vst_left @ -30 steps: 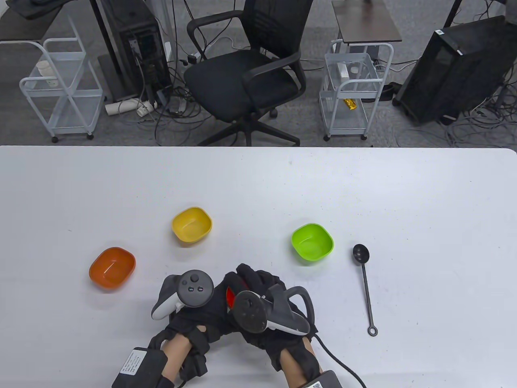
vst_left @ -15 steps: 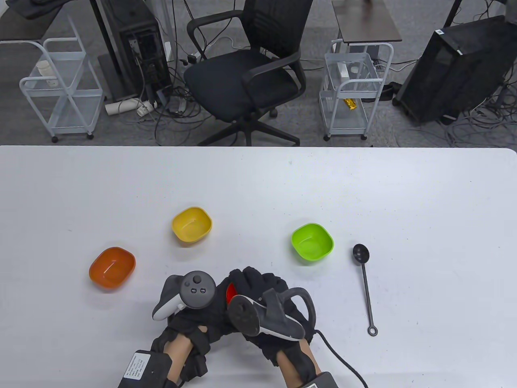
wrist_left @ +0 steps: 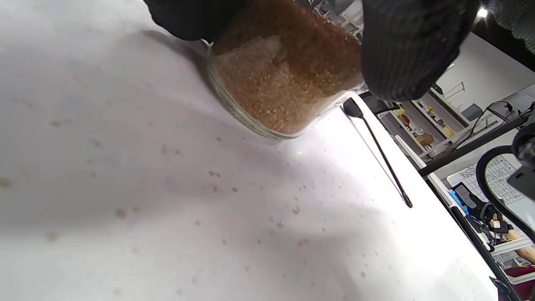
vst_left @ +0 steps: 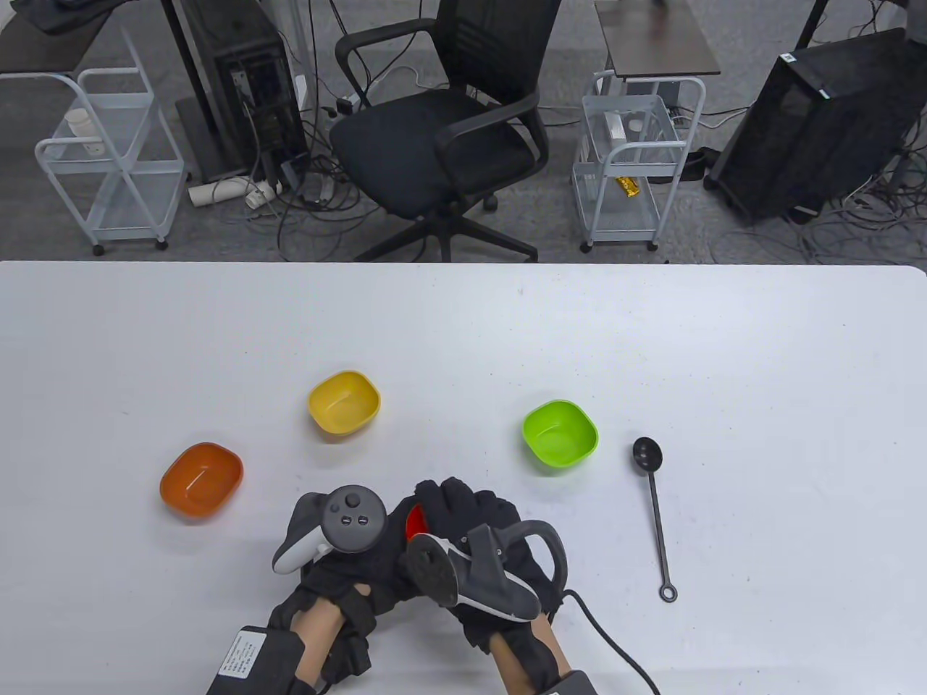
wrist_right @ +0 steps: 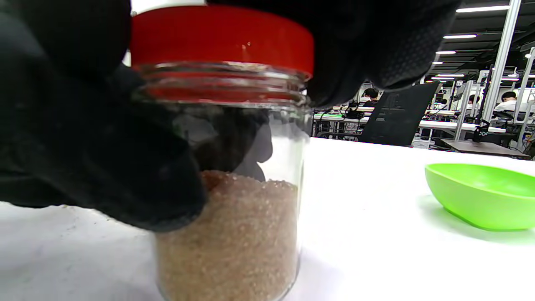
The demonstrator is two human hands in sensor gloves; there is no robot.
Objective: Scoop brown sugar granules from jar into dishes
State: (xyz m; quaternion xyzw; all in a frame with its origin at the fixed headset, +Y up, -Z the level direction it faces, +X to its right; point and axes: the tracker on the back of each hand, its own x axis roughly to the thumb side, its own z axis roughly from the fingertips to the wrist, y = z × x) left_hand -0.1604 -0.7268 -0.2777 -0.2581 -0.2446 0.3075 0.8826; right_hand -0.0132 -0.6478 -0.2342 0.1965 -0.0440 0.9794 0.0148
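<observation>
Jar (wrist_right: 234, 209) near table (vst_left: 463, 326) front edge; left grip (vst_left: 347, 572) clasps glass, right grip (vst_left: 478, 521) clasps lid (wrist_right: 221, 33).

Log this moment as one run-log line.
left hand: grips jar | right hand: on red lid, still on | spoon: on table, untouched | dishes: empty

Over the last second the right hand (vst_left: 492, 550) has rolled on top of the red lid (vst_left: 416, 523), so the tracker (vst_left: 471, 575) strapped to its back has tipped from facing upward to standing nearly edge-on, its round face turned toward the left hand (vst_left: 347, 572). Less of the lid shows between the two hands now, and the right wrist has drawn slightly inward.
</observation>
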